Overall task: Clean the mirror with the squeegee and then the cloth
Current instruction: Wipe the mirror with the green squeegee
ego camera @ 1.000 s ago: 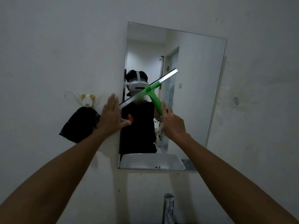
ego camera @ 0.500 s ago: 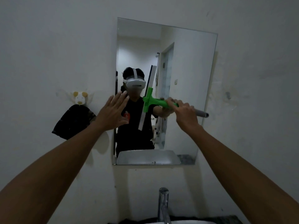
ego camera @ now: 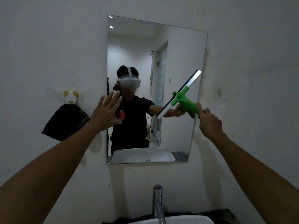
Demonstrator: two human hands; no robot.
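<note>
Mirror (ego camera: 178,50): hangs on the wall above the tap (ego camera: 157,202).
Squeegee (ego camera: 181,96): tilted, blade against the mirror's right edge.
Right hand (ego camera: 209,122): fingers wrapped around the green handle.
Left hand (ego camera: 105,113): fingers spread wide, holding nothing, at the mirror's left edge.
Cloth (ego camera: 66,122): dark, hanging on the wall left of the mirror.

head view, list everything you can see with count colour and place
mirror: 1, frameless, on the wall, centre
squeegee: 1, green handle with silver blade, tilted at the mirror's right side
dark cloth: 1, black, hanging from the hook, left of the mirror
hook: 1, white and yellow, animal-shaped, on the wall
tap: 1, chrome, bottom centre
basin: 1, white, bottom edge
left hand: open, fingers spread, at the mirror's left edge
right hand: holding the squeegee handle
</note>
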